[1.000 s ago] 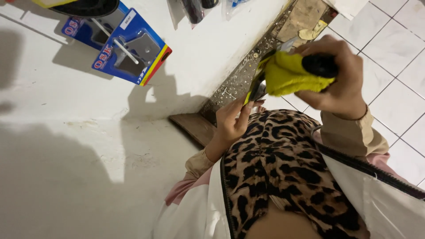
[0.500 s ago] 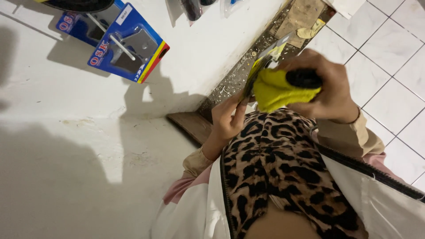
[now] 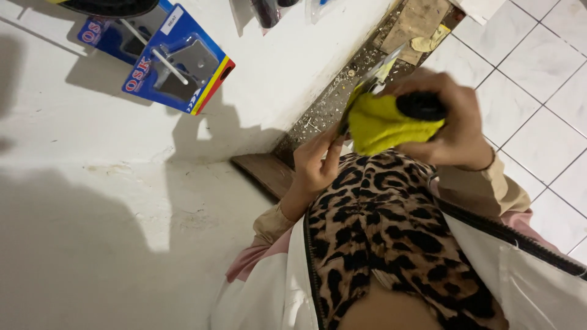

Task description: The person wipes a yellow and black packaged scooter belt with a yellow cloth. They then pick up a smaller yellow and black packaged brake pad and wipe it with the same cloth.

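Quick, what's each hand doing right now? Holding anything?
Left hand: fingers curled, touching the metal end of the yellow tool; a grip cannot be told.
Right hand: closed around the yellow tool.

A white-painted surface [image 3: 110, 201] filled the left and middle of the view, scuffed and faintly stained, with soft dark shadows lying across it — one broad shadow along its lower left. Near its far edge lay a blue blister package [image 3: 177, 61] holding metal parts. At the surface's right edge ran a strip of rough, crumbling grey material [image 3: 330, 98] littered with debris — a dark wooden board [image 3: 263, 174] lay at its near end. Beyond it, glossy white floor tiles [image 3: 538, 79] with thin dark grout lines reflected the light.
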